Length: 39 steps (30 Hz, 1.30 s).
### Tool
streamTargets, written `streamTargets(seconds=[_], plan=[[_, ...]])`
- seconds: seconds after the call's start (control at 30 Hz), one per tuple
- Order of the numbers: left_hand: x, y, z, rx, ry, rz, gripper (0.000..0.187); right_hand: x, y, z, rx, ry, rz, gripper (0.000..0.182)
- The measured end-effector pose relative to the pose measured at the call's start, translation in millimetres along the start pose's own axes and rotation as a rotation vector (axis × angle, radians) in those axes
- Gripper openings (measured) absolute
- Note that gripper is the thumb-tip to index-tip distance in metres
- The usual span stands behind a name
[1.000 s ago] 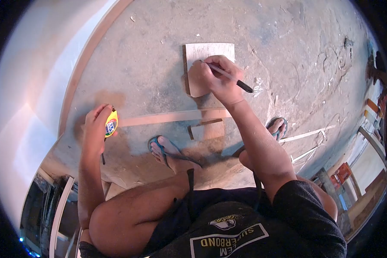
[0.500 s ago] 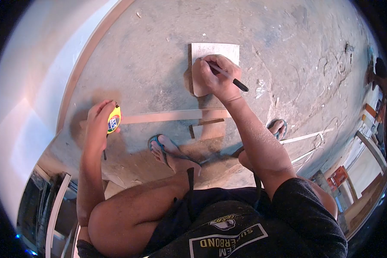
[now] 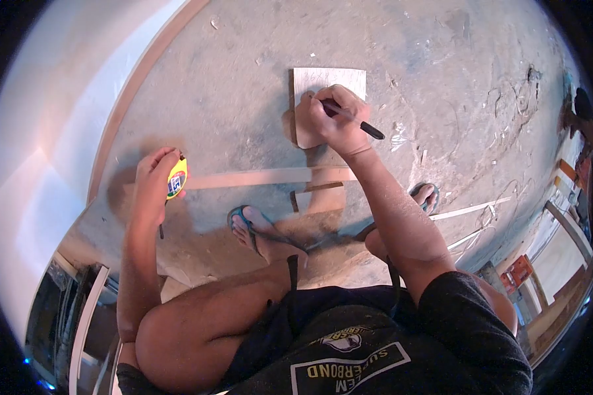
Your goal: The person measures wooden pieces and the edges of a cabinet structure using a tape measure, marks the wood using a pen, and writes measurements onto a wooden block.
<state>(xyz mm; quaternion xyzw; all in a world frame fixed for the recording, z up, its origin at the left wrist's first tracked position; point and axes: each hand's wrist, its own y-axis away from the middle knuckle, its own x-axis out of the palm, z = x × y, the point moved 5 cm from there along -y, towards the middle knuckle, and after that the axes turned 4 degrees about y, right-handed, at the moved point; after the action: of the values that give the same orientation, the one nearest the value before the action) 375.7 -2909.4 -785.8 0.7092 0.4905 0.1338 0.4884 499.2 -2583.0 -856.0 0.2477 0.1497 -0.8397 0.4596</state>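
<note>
Grey, dusty floor [image 3: 402,59] fills most of the head view, which has 12 o'clock at its top. Scraps [image 3: 398,137] lie on it toward 2 o'clock.

Between 12 and 1 o'clock is a small pale board [image 3: 341,77], flat on the floor. I cannot tell if it is wood or card. Faint marks [image 3: 321,78] run along its 12 o'clock edge, too small to read for sure. The right hand [image 3: 341,122] lies over its middle. That grip is closed on a pen [image 3: 367,126], pinched near the tip, and the dark back end points to 4 o'clock. The tip looks to be on the board or just over it.

Near 9 o'clock the left hand [image 3: 153,174] has its grip wrapped round a yellow tape [image 3: 177,178]. A long strip [image 3: 250,177] of wood runs from by that hand toward the right arm [image 3: 398,210]. A short block [image 3: 319,201] lies just beside the strip, on its 6 o'clock side.

To write well here, I would press lightly and make each mark big and slow. The right hand's shadow falls round the tip, so leaning the hand toward 4 o'clock may let in more light. The left hand is well apart from the board and busy with the tape, so the side of the right hand is best used to stop the board from sliding.
</note>
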Motion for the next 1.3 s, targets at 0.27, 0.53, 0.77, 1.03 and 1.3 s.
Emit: streamTargets(seconds=[0.27,0.53,0.77,1.03,1.3], plan=[[0,3,-5,0.043,-0.012,-0.024,0.027,-1,0,1,0.027,0.012,-0.033,0.007],[3,5,-8,0.062,-0.010,0.004,0.026,1,6,-16,0.091,-0.268,-0.061,0.008],[4,4,-1,0.025,-0.016,-0.006,0.028,-11,-2,-11,-0.025,-0.043,0.036,0.008],[8,-2,-4,0.040,-0.013,-0.001,0.029,-13,-4,-8,-0.066,0.001,0.075,0.011],[10,-3,-6,0.024,-0.043,0.016,0.027,-13,-5,-11,-0.072,-0.035,0.053,0.009]])
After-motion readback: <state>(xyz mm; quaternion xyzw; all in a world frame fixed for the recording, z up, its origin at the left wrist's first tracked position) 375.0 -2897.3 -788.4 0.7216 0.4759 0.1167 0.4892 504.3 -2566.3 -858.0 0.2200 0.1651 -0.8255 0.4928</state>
